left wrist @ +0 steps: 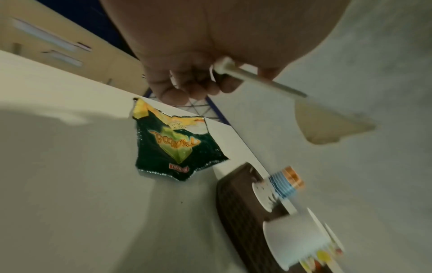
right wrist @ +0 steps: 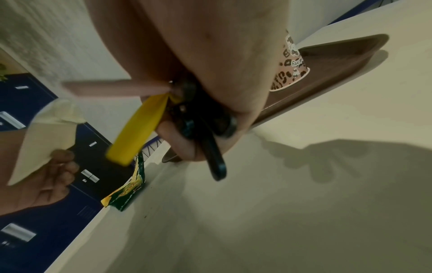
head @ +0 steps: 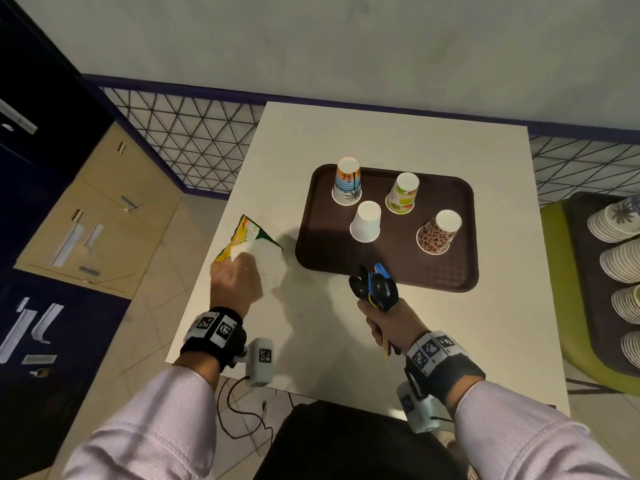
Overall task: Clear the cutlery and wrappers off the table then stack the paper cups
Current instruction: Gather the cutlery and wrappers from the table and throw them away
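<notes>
My left hand hovers over the table's left edge and grips a crumpled white napkin. Just beyond and below it, a green and yellow snack wrapper lies flat on the white table. My right hand is held near the tray's front edge and grips a bundle of plastic cutlery, with black, blue, yellow and pink pieces. Several paper cups stand upside down on the brown tray, among them a plain white cup and a leopard-print cup.
To the right of the table, a green seat carries a dark tray with rows of stacked cups. A dark chair back sits at the table's near edge. Cabinets stand on the left, and a wire grid fence runs behind.
</notes>
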A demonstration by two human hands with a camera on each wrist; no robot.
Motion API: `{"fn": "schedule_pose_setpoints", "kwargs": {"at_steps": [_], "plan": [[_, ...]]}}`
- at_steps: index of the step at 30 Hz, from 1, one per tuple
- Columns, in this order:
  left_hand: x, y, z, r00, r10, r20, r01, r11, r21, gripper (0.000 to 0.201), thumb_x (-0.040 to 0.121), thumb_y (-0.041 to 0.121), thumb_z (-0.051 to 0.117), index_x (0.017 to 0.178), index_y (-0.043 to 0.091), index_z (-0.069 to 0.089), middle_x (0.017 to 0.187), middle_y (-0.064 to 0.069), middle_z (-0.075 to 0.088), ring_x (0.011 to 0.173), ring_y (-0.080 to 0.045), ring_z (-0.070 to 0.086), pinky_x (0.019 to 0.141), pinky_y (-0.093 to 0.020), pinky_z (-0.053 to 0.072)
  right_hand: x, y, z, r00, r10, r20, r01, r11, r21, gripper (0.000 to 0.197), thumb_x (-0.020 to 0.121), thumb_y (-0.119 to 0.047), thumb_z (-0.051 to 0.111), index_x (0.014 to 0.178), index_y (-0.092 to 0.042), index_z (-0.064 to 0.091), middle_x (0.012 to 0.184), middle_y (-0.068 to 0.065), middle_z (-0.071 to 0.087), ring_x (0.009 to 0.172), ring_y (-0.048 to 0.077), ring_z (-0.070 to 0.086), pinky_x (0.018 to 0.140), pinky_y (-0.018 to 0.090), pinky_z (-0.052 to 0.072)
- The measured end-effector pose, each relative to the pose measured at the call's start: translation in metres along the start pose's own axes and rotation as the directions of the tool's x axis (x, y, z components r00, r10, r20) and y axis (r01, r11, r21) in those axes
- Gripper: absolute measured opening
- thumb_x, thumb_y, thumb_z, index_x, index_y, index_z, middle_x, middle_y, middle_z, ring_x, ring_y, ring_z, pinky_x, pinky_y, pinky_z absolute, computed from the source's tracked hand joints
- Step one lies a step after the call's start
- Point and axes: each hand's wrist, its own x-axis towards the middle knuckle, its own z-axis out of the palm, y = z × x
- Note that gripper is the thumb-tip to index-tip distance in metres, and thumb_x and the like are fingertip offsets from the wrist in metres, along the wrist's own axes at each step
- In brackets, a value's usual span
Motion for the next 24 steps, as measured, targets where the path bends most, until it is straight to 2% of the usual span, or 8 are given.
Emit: {"fn": "schedule_pose_setpoints", "kwargs": {"at_steps": [1, 2, 4, 7, 10, 13, 17, 24], "plan": [[0.007, -0.01, -0.003, 0.995, -0.044, -0.087, 0.045, 0.999, 0.001, 0.011, 0.089, 0.017, 0.048, 0.095, 0.008, 0.053, 0.062, -0.018, 0.054, 0.05, -0.031, 0.054, 0.054, -0.037, 0.048, 0.001, 0.001, 0.0, 1.0, -0.001, -0.003, 0.001, 1.0, -0.009, 0.043, 0.097, -0.032, 0.065, 0.064, -0.007, 0.053, 0.049, 0.004, 0.054, 0.04, 0.019, 0.048, 0.053, 0.029, 0.045], [0.008, -0.004, -0.004, 0.971, -0.222, -0.085, 0.216, 0.973, -0.08, 0.025, 0.092, 0.025, 0.046, 0.106, 0.007, 0.057, 0.08, -0.025, 0.061, 0.069, -0.039, 0.062, 0.067, -0.043, 0.052, 0.001, 0.001, 0.0, 1.0, 0.001, -0.004, -0.001, 1.0, -0.018, 0.044, 0.096, -0.033, 0.066, 0.063, -0.008, 0.053, 0.05, 0.005, 0.054, 0.041, 0.019, 0.048, 0.053, 0.029, 0.045], [0.015, -0.008, -0.003, 0.846, -0.462, -0.267, 0.487, 0.873, 0.031, 0.048, 0.098, 0.035, 0.034, 0.135, 0.01, 0.051, 0.129, -0.028, 0.051, 0.119, -0.045, 0.049, 0.101, -0.048, 0.042, 0.0, 0.002, -0.001, 1.0, 0.009, -0.009, -0.01, 0.999, -0.04, 0.045, 0.096, -0.033, 0.065, 0.06, -0.009, 0.052, 0.049, 0.005, 0.054, 0.04, 0.019, 0.048, 0.052, 0.027, 0.045], [0.027, -0.002, 0.001, 0.697, -0.699, -0.16, 0.713, 0.699, 0.05, 0.067, 0.098, 0.054, 0.032, 0.153, 0.015, 0.036, 0.153, -0.021, 0.028, 0.136, -0.044, 0.035, 0.112, -0.047, 0.031, -0.002, 0.003, -0.001, 1.0, 0.019, -0.012, -0.02, 0.998, -0.062, 0.046, 0.097, -0.03, 0.064, 0.058, -0.01, 0.051, 0.046, 0.004, 0.052, 0.039, 0.017, 0.046, 0.049, 0.025, 0.043], [0.039, -0.001, 0.014, 0.654, -0.747, -0.115, 0.756, 0.641, 0.134, 0.09, 0.091, 0.075, 0.032, 0.159, 0.018, 0.023, 0.165, -0.017, 0.012, 0.146, -0.042, 0.026, 0.12, -0.05, 0.023, 0.0, 0.006, -0.001, 1.0, 0.023, -0.015, -0.024, 0.997, -0.08, 0.045, 0.098, -0.028, 0.063, 0.059, -0.009, 0.052, 0.048, 0.005, 0.051, 0.039, 0.018, 0.045, 0.049, 0.026, 0.04], [0.04, -0.006, 0.029, 0.642, -0.754, -0.141, 0.764, 0.613, 0.204, 0.102, 0.083, 0.083, 0.044, 0.157, 0.015, 0.026, 0.159, -0.019, 0.021, 0.142, -0.045, 0.03, 0.117, -0.053, 0.027, -0.001, 0.009, -0.004, 1.0, 0.008, -0.01, -0.009, 0.991, -0.135, 0.048, 0.098, -0.031, 0.061, 0.056, -0.01, 0.054, 0.045, 0.005, 0.053, 0.039, 0.019, 0.047, 0.051, 0.027, 0.042], [0.044, -0.013, 0.039, 0.682, -0.703, -0.199, 0.731, 0.651, 0.207, 0.095, 0.084, 0.073, 0.057, 0.149, 0.009, 0.034, 0.149, -0.023, 0.032, 0.134, -0.046, 0.04, 0.11, -0.053, 0.035, -0.002, 0.012, -0.01, 0.999, -0.021, -0.025, 0.017, 0.987, -0.161, 0.051, 0.099, -0.033, 0.06, 0.054, -0.01, 0.054, 0.043, 0.004, 0.053, 0.039, 0.018, 0.048, 0.052, 0.027, 0.043], [0.027, -0.007, 0.034, 0.818, -0.543, -0.193, 0.552, 0.834, -0.005, 0.067, 0.088, 0.044, 0.074, 0.134, 0.005, 0.044, 0.13, -0.023, 0.06, 0.117, -0.043, 0.059, 0.086, -0.044, 0.05, -0.004, 0.012, -0.017, 0.998, 0.037, -0.049, -0.039, 0.998, -0.046, 0.042, 0.101, -0.027, 0.059, 0.065, -0.007, 0.053, 0.051, 0.005, 0.052, 0.039, 0.016, 0.048, 0.048, 0.023, 0.043]]}}
